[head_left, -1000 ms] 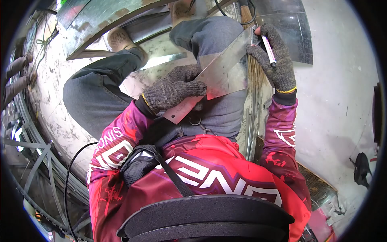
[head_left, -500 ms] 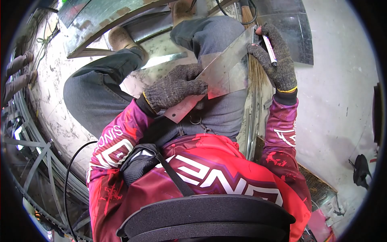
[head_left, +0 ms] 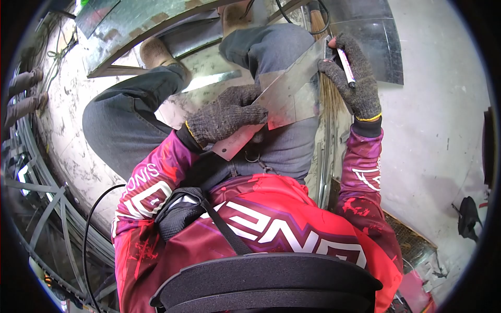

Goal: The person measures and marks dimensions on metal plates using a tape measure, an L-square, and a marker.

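Note:
A long flat metal straightedge [head_left: 289,81] with a hole near its lower end lies slantwise over a small sheet-metal piece [head_left: 297,104] on my lap. My left hand [head_left: 227,115], in a dark knitted glove, grips the straightedge near its lower part, thumb on top. My right hand [head_left: 357,78], gloved likewise with some fingertips bare, holds a white marker [head_left: 346,68] with a dark end pointing down. Its thumb and finger also close around the thicker piece at the straightedge's upper end. Part of the sheet is hidden beneath the straightedge.
A large sheet-metal panel [head_left: 141,26] lies ahead of my feet. Another dark sheet [head_left: 365,41] is at upper right, beside a straw broom [head_left: 330,99]. Metal strips and a frame [head_left: 62,208] stand at left, near another person's legs [head_left: 23,96].
Both hands keep their hold. My right hand, with the marker, shifts very slightly left in view; otherwise little differs.

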